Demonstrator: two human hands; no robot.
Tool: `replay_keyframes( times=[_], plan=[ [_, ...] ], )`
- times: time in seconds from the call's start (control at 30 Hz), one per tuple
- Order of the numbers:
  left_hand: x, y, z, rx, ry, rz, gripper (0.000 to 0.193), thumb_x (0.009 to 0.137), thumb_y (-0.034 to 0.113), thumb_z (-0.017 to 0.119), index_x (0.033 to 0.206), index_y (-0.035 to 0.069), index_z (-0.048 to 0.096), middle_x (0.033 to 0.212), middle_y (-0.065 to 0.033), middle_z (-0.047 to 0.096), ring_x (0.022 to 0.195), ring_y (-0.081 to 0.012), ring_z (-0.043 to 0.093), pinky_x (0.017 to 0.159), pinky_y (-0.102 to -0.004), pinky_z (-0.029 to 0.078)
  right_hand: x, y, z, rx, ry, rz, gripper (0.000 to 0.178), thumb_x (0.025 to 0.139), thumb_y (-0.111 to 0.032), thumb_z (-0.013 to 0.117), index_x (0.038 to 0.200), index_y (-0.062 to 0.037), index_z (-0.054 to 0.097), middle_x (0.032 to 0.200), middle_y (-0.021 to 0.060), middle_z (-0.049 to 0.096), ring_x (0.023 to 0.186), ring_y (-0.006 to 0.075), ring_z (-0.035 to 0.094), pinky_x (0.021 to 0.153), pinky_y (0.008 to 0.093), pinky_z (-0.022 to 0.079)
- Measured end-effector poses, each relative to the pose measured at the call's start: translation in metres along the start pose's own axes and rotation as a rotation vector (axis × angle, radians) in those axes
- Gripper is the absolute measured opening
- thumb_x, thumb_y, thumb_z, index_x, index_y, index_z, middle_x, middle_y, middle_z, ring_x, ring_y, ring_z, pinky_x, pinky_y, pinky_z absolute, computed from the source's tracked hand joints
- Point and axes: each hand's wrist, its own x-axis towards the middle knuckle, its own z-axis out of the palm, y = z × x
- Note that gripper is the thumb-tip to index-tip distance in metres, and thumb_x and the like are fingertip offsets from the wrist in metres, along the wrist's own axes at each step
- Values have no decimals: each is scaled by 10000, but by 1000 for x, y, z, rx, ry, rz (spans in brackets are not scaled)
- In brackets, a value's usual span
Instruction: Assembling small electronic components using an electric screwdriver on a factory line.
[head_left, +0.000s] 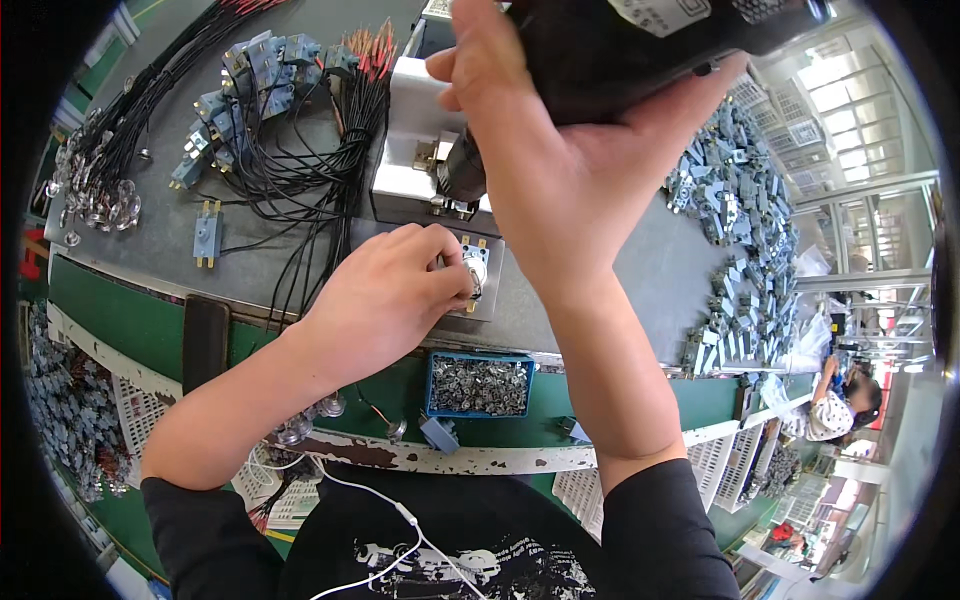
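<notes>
My right hand (560,150) is wrapped around a black electric screwdriver (600,50), whose tip end (462,175) points down at a grey metal fixture (420,170) on the bench. My left hand (385,295) pinches a small grey switch part with brass pins (474,270), which sits on a grey base plate in front of the fixture. The fingers hide most of the part.
A blue tray of small metal screws (480,385) sits at the bench's front edge. Wired blue-grey switches (250,90) lie in a bundle at the left, and a heap of loose ones (740,220) at the right. White baskets (130,410) hang below. Another person (840,400) sits far right.
</notes>
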Motion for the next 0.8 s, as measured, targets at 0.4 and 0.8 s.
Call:
replay_keyframes(
  times=[0.4, 0.8],
  plan=[
    [0, 1, -2, 42, -35, -73, 286, 822, 140, 789, 1030, 72, 605, 987, -74, 615, 972, -295, 642, 849, -432, 510, 2, -22, -60, 141, -134, -33, 310, 956, -3, 667, 1232, 80, 552, 837, 116, 668, 639, 158, 614, 635, 318, 556],
    [0, 5, 3, 109, -18, -80, 336, 830, 173, 797, 1086, 85, 599, 1025, -70, 613, 999, -284, 645, 843, -419, 500, -31, -55, -46, -8, -28, 121, 792, 1039, -113, 592, 1601, -109, 34, 763, 125, 610, 546, 160, 587, 554, 324, 522]
  ],
)
